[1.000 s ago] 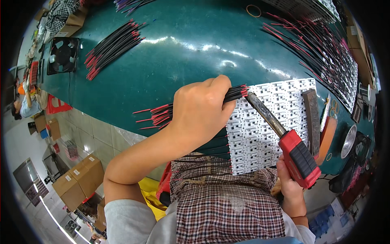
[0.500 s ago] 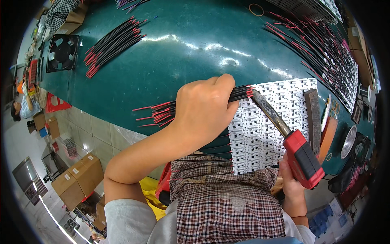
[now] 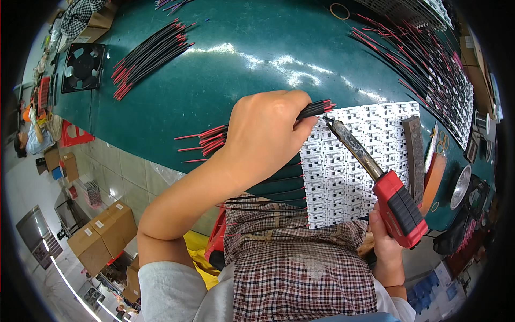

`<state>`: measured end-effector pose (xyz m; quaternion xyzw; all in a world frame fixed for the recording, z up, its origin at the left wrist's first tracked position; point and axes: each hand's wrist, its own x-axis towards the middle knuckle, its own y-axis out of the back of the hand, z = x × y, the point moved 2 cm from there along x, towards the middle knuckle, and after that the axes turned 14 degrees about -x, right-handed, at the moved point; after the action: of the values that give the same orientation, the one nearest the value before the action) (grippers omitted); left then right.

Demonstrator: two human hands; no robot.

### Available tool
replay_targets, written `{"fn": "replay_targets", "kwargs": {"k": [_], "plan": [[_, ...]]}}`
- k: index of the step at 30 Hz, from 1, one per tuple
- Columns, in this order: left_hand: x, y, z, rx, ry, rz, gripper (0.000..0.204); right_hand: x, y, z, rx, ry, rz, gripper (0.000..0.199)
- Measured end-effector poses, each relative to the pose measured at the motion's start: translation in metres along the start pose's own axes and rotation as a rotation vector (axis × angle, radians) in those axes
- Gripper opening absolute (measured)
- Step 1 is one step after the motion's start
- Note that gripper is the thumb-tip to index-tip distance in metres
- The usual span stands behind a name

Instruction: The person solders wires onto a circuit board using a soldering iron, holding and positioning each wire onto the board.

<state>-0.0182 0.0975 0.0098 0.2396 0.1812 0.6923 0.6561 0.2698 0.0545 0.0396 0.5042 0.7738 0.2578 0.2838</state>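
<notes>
My left hand (image 3: 268,129) is closed around a bundle of black wires with red ends (image 3: 213,140). The ends stick out on both sides of the fist. Beneath its fingertips lies the upper left corner of a white circuit board panel (image 3: 348,166) set with rows of small parts. My right hand (image 3: 385,241) grips a red and black soldering iron (image 3: 398,206), most of its fingers hidden behind the handle. The iron's dark tip reaches the board's upper left corner, close to my left thumb. Several thin black wires (image 3: 284,193) run out from the board's left edge.
A dark bar (image 3: 413,161) lies along the board's right edge, beside scissors (image 3: 443,142) and a metal dish (image 3: 461,187). Another wire bundle (image 3: 153,59) and a black fan (image 3: 83,68) sit at the left. More wires (image 3: 413,64) lie over panels at the far right.
My left hand has shifted slightly left and up with the wire bundle. The iron's tip has moved left, from the bundle's ends to the board's corner.
</notes>
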Motion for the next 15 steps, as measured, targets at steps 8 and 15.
{"fn": "replay_targets", "kwargs": {"k": [8, 15], "plan": [[-0.0011, 0.0006, 0.0033, 0.004, -0.039, -0.033, 0.017, 0.0001, -0.0019, 0.0023, -0.002, 0.074, 0.012, 0.028], [-0.0009, -0.0001, 0.0017, 0.035, -0.047, -0.035, 0.017, -0.0033, 0.0021, 0.0009, -0.008, 0.028, -0.01, 0.027]]}}
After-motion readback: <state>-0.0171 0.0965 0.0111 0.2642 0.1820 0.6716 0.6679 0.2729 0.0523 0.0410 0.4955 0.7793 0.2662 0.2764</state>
